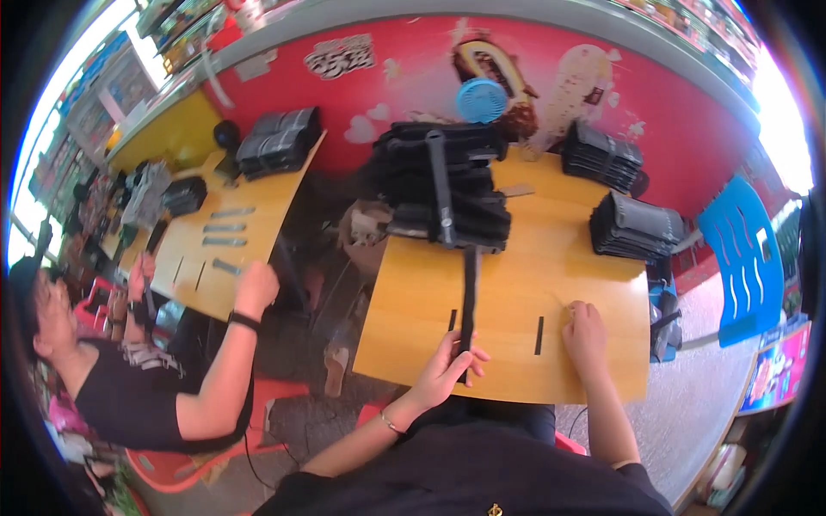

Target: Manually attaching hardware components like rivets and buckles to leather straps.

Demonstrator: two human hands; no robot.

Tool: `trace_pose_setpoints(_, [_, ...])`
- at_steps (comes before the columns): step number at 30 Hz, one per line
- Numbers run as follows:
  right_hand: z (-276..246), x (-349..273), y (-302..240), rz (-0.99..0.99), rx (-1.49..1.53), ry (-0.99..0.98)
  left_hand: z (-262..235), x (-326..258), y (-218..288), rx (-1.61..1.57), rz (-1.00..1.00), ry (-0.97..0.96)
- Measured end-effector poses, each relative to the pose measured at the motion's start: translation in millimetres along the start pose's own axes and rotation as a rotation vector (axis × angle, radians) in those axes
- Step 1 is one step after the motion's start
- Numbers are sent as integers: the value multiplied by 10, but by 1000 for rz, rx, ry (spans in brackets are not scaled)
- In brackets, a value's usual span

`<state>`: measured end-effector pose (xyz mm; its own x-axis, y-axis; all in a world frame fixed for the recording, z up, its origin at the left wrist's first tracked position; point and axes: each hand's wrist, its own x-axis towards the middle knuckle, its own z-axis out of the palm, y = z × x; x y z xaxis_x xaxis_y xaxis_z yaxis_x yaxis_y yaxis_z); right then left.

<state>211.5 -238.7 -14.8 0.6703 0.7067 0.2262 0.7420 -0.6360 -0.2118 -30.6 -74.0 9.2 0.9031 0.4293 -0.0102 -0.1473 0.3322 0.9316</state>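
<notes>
My left hand (444,370) is closed on a long black strap (470,297), which stretches away from me over the wooden table (508,378). Its far end reaches the large pile of black folded pieces (482,215). A grey strap (440,185) lies across that pile. My right hand (587,341) rests at the right of the tabletop with its fingers curled together; whatever they hold, if anything, is too small to name. Between my hands lies a short black strip (539,335), and a second black strip (453,320) shows just beyond my left hand.
Two stacks of black folded pieces, a far stack (602,155) and a nearer stack (637,225), occupy the table's right side. A blue chair (744,258) stands beyond them. At left, a co-worker (146,387) sits at another table (258,225) with grey strips on it.
</notes>
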Motion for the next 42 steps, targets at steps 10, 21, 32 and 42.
trace_pose_setpoints(10, [180, -76, 54, 55, 169, 175, -91, -5, -278, 180, 1, 39])
trace_pose_setpoints(21, [212, -78, 23, -17, 62, 191, -140, -35, -374, 303, 117, 85])
trace_pose_setpoints(32, [190, -109, 19, -77, -6, 262, -125, -46, -372, 312, 207, 104])
trace_pose_setpoints(42, [216, -88, 49, -110, 34, 236, -114, -96, -418, 262, 175, 100])
